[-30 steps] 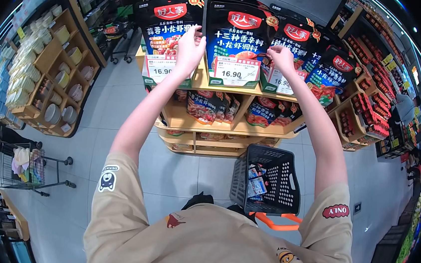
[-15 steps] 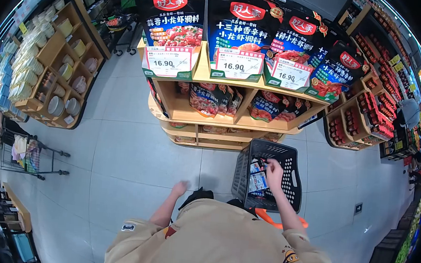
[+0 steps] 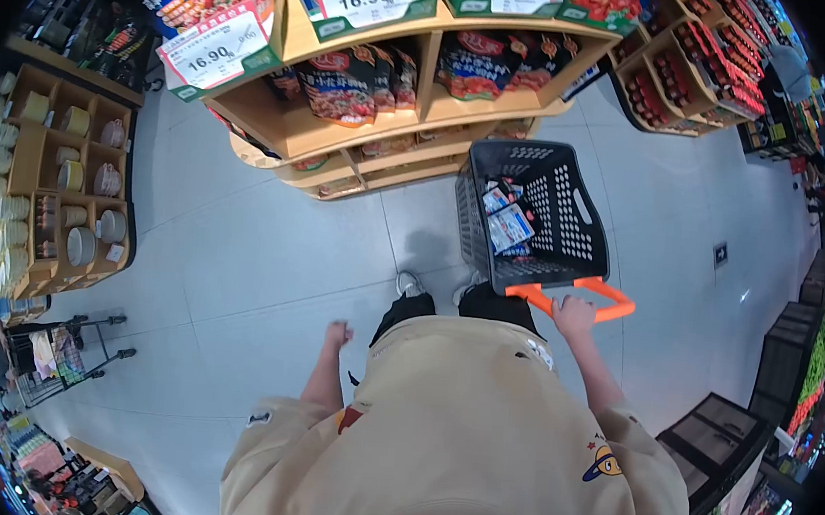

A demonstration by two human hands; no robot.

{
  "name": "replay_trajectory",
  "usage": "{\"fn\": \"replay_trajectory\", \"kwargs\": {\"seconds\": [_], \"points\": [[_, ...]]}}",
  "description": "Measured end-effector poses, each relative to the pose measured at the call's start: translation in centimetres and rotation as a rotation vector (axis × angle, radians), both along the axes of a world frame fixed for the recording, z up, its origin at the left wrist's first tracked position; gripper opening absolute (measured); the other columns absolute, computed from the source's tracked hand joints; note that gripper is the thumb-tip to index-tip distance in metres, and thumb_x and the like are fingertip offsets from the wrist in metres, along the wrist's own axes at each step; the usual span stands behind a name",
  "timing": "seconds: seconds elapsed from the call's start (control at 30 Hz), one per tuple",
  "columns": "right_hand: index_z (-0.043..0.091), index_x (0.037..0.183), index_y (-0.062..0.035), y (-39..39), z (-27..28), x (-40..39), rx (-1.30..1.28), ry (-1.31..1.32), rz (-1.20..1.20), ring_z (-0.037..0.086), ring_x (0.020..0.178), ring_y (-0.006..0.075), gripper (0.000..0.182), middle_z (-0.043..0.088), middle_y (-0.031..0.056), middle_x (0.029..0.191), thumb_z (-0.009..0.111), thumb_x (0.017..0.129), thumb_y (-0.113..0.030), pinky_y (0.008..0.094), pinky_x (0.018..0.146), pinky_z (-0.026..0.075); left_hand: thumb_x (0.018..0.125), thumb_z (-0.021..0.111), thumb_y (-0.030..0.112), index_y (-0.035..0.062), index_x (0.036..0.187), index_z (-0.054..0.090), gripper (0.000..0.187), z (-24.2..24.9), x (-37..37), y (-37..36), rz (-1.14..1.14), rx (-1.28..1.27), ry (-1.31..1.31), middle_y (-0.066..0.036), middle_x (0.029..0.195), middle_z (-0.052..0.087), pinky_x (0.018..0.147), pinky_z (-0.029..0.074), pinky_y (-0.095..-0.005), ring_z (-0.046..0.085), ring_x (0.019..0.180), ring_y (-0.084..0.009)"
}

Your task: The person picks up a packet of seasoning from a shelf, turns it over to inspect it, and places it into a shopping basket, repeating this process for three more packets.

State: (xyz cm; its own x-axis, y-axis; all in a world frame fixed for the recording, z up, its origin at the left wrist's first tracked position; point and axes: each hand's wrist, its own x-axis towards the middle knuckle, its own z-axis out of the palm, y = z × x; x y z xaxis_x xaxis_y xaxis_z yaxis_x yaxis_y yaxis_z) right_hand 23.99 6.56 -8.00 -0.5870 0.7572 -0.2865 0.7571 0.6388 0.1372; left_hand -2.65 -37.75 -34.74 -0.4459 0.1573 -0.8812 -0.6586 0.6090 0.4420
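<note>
You are standing on grey floor tiles [image 3: 266, 254], a wooden shelf unit [image 3: 310, 143] rising at the frame's top. Your right hand [image 3: 574, 316], earlier over the basket [image 3: 561, 268] right of centre, is now clasping its orange handle [image 3: 616, 312]; your left hand [image 3: 339, 333] is hanging below centre, its grip unclear.

Basket position relative to display shelf and surrounding units.
Basket [image 3: 473, 222] sits at the near right of the display shelf [image 3: 249, 104], packets [image 3: 509, 227] inside; right hand [image 3: 574, 316] on its near-side handle [image 3: 617, 306]. Left hand [image 3: 339, 333]: left of the legs [image 3: 406, 311]. Pouches [image 3: 341, 85] occupy the display shelf. Crockery rack [image 3: 56, 104]: left; cart [image 3: 38, 392]: nearer left. Stocked rack [image 3: 684, 126]: far right.
</note>
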Motion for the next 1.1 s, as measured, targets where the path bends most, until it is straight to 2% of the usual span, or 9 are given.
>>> {"fn": "replay_trajectory", "kwargs": {"seconds": [0.03, 0.17, 0.37, 0.57, 0.73, 0.87, 0.97, 1.03, 1.1], "points": [[0.060, 0.059, -0.0032, 0.3, 0.1, 0.3, 0.011, -0.037, -0.001, 0.056, 0.057, 0.0314, 0.040, 0.056, 0.0151, 0.057, 0.047, 0.075, -0.037, 0.0412, 0.061, 0.043, 0.078, 0.043, 0.027, 0.0030, 0.068, 0.057, 0.029, -0.1, -2.5, 2.6, -0.162, 0.029, 0.197, -0.008, 0.052, 0.055, 0.046, 0.043, -0.0292, 0.054, 0.048, -0.0175], [0.060, 0.057, -0.0030, 0.8, -0.2, 1.5, -0.007, 0.005, 0.020, 0.056, 0.055, 0.0316, 0.039, 0.056, 0.0154, 0.057, 0.046, 0.074, -0.036, 0.0405, 0.057, 0.043, 0.085, 0.042, 0.025, 0.0006, 0.097, 0.053, 0.029, 9.1, -9.0, 14.1, -0.029, 0.332, 0.399, -0.007, 0.072, 0.060, 0.051, 0.041, -0.0217, 0.054, 0.060, -0.0108], [0.058, 0.053, -0.0030, 0.7, 0.1, 3.7, 0.030, 0.053, 0.043, 0.055, 0.052, 0.0308, 0.033, 0.054, 0.0150, 0.052, 0.046, 0.071, -0.028, 0.0397, 0.056, 0.043, 0.087, 0.039, 0.020, 0.0023, 0.100, 0.052, 0.026, 15.1, -8.3, 17.3, -0.135, 0.515, 0.460, -0.007, 0.079, 0.059, 0.059, 0.041, -0.0203, 0.054, 0.067, -0.0096], [0.058, 0.052, -0.0032, 2.4, 0.3, 9.6, -0.017, 0.097, 0.120, 0.052, 0.047, 0.0293, 0.029, 0.053, 0.0145, 0.049, 0.048, 0.069, -0.025, 0.0382, 0.067, 0.040, 0.081, 0.045, 0.025, 0.0010, 0.099, 0.050, 0.031, 6.5, 3.2, 6.2, -0.098, 0.058, 0.077, -0.012, 0.075, 0.060, 0.046, 0.043, -0.0236, 0.057, 0.059, -0.0149], [0.059, 0.056, -0.0035, 3.9, 1.5, 12.9, 0.068, 0.171, 0.172, 0.054, 0.069, 0.0251, 0.019, 0.054, 0.0125, 0.055, 0.052, 0.066, -0.018, 0.0407, 0.086, 0.033, 0.079, 0.045, 0.022, 0.0044, 0.105, 0.049, 0.031, 10.7, 10.3, 1.5, -0.248, -0.276, -0.092, -0.013, 0.082, 0.059, 0.045, 0.042, -0.0260, 0.057, 0.061, -0.0178], [0.051, 0.103, -0.0086, 6.7, 1.8, 15.4, 0.360, 0.606, -0.041, 0.047, 0.091, 0.0269, 0.037, 0.054, 0.0125, 0.083, 0.056, 0.066, -0.013, 0.0434, 0.090, 0.028, 0.080, 0.045, 0.022, 0.0057, 0.105, 0.051, 0.030, 10.1, 11.8, 0.8, -0.306, -0.251, -0.079, -0.013, 0.084, 0.060, 0.047, 0.043, -0.0253, 0.057, 0.063, -0.0177], [0.036, 0.121, -0.0132, 9.3, 1.5, 15.8, 0.519, 0.689, -0.214, 0.052, 0.082, 0.0263, 0.052, 0.053, 0.0135, 0.085, 0.052, 0.071, -0.011, 0.0410, 0.082, 0.037, 0.083, 0.042, 0.022, 0.0057, 0.102, 0.051, 0.027, 10.8, 10.9, 4.4, -0.268, -0.104, 0.027, -0.011, 0.081, 0.060, 0.050, 0.044, -0.0242, 0.057, 0.063, -0.0154], [0.028, 0.127, -0.0155, 10.1, 2.1, 15.6, -0.376, 1.098, -0.862, 0.054, 0.066, 0.0194, 0.053, 0.053, 0.0116, 0.080, 0.046, 0.078, -0.008, 0.0339, 0.065, 0.044, 0.084, 0.040, 0.019, 0.0041, 0.101, 0.051, 0.026, 11.8, 9.8, 7.9, -0.331, -0.022, 0.109, -0.011, 0.081, 0.060, 0.055, 0.045, -0.0238, 0.058, 0.066, -0.0146], [0.027, 0.128, -0.0165, 10.7, 1.5, 15.9, -0.290, 0.998, -0.793, 0.052, 0.060, 0.0167, 0.052, 0.053, 0.0109, 0.077, 0.044, 0.079, -0.006, 0.0304, 0.058, 0.043, 0.084, 0.039, 0.017, 0.0019, 0.101, 0.051, 0.026, 13.8, 8.6, 12.0, -0.419, 0.043, 0.198, -0.011, 0.081, 0.061, 0.057, 0.045, -0.0239, 0.059, 0.070, -0.0156]]}}
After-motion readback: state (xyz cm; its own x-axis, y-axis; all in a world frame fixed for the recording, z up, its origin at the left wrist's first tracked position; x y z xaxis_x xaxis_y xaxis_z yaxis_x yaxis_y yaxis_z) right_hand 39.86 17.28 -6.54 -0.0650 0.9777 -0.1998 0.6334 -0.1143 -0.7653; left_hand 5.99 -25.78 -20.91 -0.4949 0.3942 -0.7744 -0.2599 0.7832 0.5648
